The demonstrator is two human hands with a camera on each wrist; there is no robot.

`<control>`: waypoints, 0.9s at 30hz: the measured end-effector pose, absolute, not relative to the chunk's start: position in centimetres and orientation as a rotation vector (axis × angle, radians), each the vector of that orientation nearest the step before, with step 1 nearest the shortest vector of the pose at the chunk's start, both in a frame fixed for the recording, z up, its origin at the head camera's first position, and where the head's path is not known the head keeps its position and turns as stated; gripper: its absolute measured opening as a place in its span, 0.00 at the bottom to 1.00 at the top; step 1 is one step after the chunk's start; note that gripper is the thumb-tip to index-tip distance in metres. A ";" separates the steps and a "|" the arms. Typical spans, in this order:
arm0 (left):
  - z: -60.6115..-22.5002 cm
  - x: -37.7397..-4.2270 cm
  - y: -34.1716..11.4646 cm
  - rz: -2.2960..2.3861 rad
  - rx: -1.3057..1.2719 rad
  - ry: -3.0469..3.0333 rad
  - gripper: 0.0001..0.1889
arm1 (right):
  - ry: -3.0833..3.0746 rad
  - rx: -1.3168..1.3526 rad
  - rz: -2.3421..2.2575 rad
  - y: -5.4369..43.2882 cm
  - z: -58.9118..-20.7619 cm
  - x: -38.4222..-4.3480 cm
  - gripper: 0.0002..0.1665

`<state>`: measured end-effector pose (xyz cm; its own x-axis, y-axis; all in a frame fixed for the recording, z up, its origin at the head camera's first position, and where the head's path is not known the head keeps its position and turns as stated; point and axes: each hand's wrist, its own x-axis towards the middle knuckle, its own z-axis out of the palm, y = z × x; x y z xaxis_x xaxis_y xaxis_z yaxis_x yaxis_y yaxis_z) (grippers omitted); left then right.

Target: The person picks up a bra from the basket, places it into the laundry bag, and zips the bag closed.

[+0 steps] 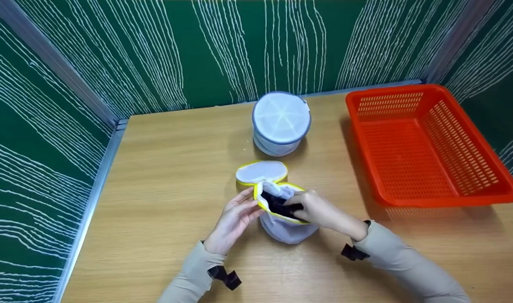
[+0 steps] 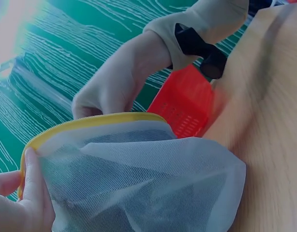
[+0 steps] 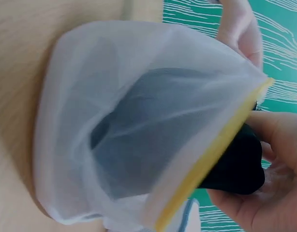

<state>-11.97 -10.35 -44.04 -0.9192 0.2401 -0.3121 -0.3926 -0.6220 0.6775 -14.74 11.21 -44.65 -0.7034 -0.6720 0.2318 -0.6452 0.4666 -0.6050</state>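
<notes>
I see the left hand (image 1: 235,215) pinching the yellow rim (image 2: 110,120) of a mesh bag (image 1: 289,232) on the bench (image 1: 168,189); the right hand (image 1: 319,209) grips a black item (image 3: 238,166) in its mouth; a mesh cylinder (image 1: 281,120) stands beyond.

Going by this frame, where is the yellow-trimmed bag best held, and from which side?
Probably by its yellow rim, pinched from the left, where the left hand has it. The rim bounds the open mouth and looks firmer than the creased mesh body. The right hand, with a black item at the mouth, takes up the other side.
</notes>
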 end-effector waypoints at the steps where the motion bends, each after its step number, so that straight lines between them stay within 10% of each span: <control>1: -44.0 -12.0 -10.4 2.537 -0.268 1.122 0.17 | 2.643 -1.187 -1.069 11.2 -44.8 -14.8 0.14; 27: -44.0 -11.9 -10.8 2.566 -0.288 1.089 0.17 | 2.357 -0.768 -1.577 14.5 -47.0 -14.1 0.14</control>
